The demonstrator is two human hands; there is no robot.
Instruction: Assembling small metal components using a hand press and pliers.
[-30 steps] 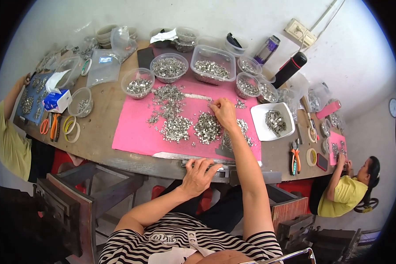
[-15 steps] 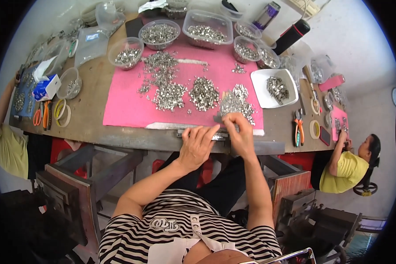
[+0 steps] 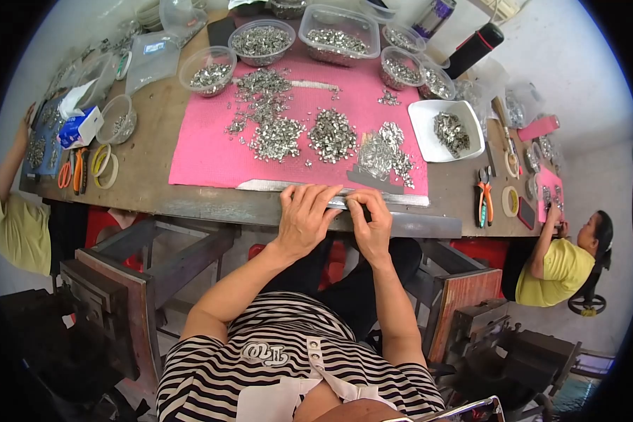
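At the near edge of the table, my left hand [image 3: 304, 218] is closed with its fingers bent over a narrow silver metal bar [image 3: 337, 202]. Beside it my right hand [image 3: 370, 224] pinches at the bar's right end; any small part between its fingertips is hidden. Just beyond the hands lies the pink mat [image 3: 211, 165], bearing heaps of small shiny metal pieces. A bright heap [image 3: 381, 153] lies closest to my right hand, a darker heap [image 3: 333, 135] is in the middle, and another heap [image 3: 277, 138] is left of it. A flat grey strip [image 3: 374, 177] lies below the bright heap.
Clear plastic tubs [image 3: 261, 43] of metal pieces line the back. A white tray [image 3: 429, 144] holds more at right. Pliers [image 3: 484, 200] and a tape roll [image 3: 510, 202] lie farther right; scissors [image 3: 65, 174] lie left. A co-worker [image 3: 559, 260] sits right, another person's sleeve [image 3: 24, 225] shows left.
My right hand has come down from the mat's edge to the metal bar, close against my left hand. The left hand stays on the bar, and the view has shifted slightly.
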